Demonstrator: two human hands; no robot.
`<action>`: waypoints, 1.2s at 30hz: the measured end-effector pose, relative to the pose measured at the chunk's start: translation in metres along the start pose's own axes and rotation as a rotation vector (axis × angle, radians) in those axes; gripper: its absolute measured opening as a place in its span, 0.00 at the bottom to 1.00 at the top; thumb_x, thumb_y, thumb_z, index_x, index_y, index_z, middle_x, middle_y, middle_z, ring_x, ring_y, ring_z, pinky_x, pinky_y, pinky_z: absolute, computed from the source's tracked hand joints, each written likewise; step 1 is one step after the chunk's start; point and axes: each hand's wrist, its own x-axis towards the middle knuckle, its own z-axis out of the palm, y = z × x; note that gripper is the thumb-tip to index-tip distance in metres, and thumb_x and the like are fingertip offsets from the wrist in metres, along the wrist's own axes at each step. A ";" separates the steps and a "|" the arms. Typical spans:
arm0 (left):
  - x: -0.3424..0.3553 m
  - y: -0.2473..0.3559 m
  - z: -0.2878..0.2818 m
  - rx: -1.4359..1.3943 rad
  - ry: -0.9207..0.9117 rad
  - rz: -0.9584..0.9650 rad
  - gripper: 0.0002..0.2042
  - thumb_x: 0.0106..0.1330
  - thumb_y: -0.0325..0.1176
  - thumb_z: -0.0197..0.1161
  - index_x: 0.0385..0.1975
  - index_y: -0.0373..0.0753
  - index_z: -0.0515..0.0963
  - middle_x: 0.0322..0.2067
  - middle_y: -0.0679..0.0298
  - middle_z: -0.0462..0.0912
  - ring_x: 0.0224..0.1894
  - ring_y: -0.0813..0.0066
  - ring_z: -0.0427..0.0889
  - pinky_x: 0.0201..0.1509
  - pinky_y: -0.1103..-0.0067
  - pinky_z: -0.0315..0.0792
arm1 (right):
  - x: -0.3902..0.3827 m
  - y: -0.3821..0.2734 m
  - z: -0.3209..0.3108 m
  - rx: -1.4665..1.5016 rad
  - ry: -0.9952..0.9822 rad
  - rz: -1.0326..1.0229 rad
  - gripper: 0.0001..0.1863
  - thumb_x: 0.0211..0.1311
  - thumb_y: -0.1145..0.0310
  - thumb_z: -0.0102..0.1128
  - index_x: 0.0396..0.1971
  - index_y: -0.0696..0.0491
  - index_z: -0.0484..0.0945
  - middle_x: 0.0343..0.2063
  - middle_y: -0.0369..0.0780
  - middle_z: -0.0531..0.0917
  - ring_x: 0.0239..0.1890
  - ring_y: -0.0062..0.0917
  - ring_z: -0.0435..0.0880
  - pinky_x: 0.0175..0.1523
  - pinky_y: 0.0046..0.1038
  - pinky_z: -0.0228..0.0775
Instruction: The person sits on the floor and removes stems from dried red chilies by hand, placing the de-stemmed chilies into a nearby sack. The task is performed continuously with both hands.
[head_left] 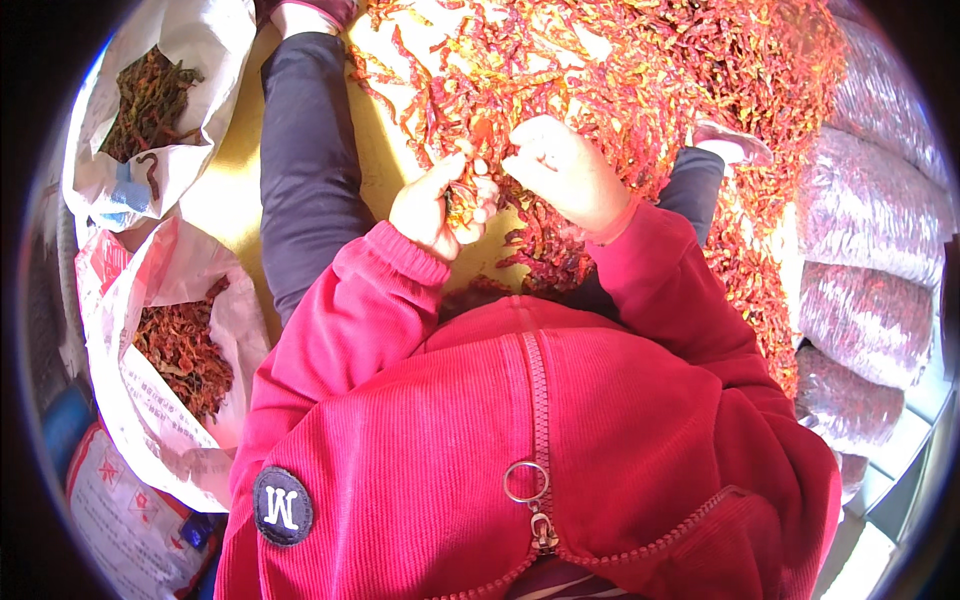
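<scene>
In front of my red jacket, my left hand is curled, palm up, around a few dried red chili peppers. Close beside it on the right, my right hand is closed with its fingers bent inward; bright light washes out its fingertips, so what they hold, if anything, cannot be made out. Beneath and beyond both hands spreads a thick layer of dried red chili peppers. A smaller heap of peppers lies between my legs, just below the right hand.
On the left stand two open white sacks, one with dark greenish-brown peppers, the other with reddish-brown pieces. Filled clear plastic bags are stacked along the right. A yellow sheet lies under the peppers. My legs stretch out either side.
</scene>
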 end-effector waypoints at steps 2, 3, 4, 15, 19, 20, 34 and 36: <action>0.003 -0.002 -0.002 0.019 -0.061 -0.064 0.11 0.57 0.41 0.47 0.28 0.40 0.69 0.19 0.62 0.71 0.16 0.73 0.68 0.13 0.86 0.62 | 0.004 0.000 0.000 0.138 -0.086 0.066 0.10 0.50 0.73 0.52 0.34 0.58 0.67 0.17 0.31 0.69 0.20 0.11 0.67 0.26 0.14 0.60; 0.002 -0.004 0.002 0.027 -0.014 -0.056 0.11 0.57 0.41 0.47 0.29 0.39 0.69 0.17 0.62 0.71 0.15 0.73 0.67 0.12 0.85 0.59 | 0.007 -0.003 0.005 0.240 -0.143 0.083 0.10 0.50 0.72 0.52 0.32 0.58 0.68 0.15 0.31 0.70 0.18 0.11 0.67 0.24 0.15 0.60; 0.003 -0.003 -0.001 0.031 -0.053 -0.059 0.11 0.57 0.41 0.47 0.29 0.39 0.69 0.17 0.62 0.71 0.15 0.73 0.67 0.11 0.85 0.59 | 0.010 -0.004 0.008 0.342 -0.200 0.099 0.09 0.49 0.71 0.53 0.31 0.59 0.69 0.14 0.32 0.70 0.17 0.11 0.67 0.23 0.16 0.61; 0.007 -0.004 -0.006 -0.014 -0.032 -0.208 0.12 0.57 0.42 0.48 0.28 0.39 0.67 0.15 0.61 0.67 0.14 0.74 0.63 0.10 0.86 0.51 | 0.010 0.006 -0.013 0.206 -0.065 0.179 0.07 0.56 0.70 0.44 0.22 0.56 0.66 0.15 0.32 0.68 0.17 0.13 0.66 0.22 0.15 0.57; 0.002 -0.010 0.005 0.105 -0.015 -0.171 0.12 0.57 0.41 0.48 0.29 0.38 0.68 0.14 0.62 0.66 0.14 0.76 0.62 0.10 0.87 0.50 | 0.002 0.009 -0.009 0.166 -0.051 0.127 0.07 0.55 0.69 0.46 0.21 0.54 0.66 0.14 0.31 0.67 0.16 0.12 0.65 0.21 0.14 0.56; 0.001 -0.013 0.008 0.120 -0.006 -0.165 0.11 0.57 0.40 0.48 0.29 0.39 0.68 0.14 0.63 0.65 0.15 0.76 0.62 0.10 0.87 0.50 | 0.000 0.010 -0.007 0.153 -0.033 0.136 0.08 0.54 0.68 0.47 0.20 0.55 0.66 0.13 0.32 0.67 0.16 0.13 0.65 0.20 0.16 0.57; 0.016 -0.034 -0.012 0.283 -0.083 -0.237 0.06 0.59 0.34 0.48 0.23 0.42 0.69 0.09 0.72 0.62 0.09 0.84 0.58 0.08 0.88 0.49 | -0.027 0.052 -0.002 0.442 -0.004 0.426 0.08 0.53 0.66 0.48 0.20 0.53 0.66 0.11 0.31 0.65 0.11 0.13 0.62 0.15 0.16 0.53; 0.016 -0.030 -0.012 0.536 -0.158 -0.300 0.07 0.59 0.35 0.49 0.21 0.43 0.68 0.09 0.72 0.61 0.09 0.86 0.56 0.08 0.88 0.48 | -0.019 0.060 -0.004 0.531 0.142 0.578 0.07 0.54 0.66 0.46 0.23 0.54 0.66 0.11 0.30 0.65 0.11 0.13 0.61 0.15 0.16 0.52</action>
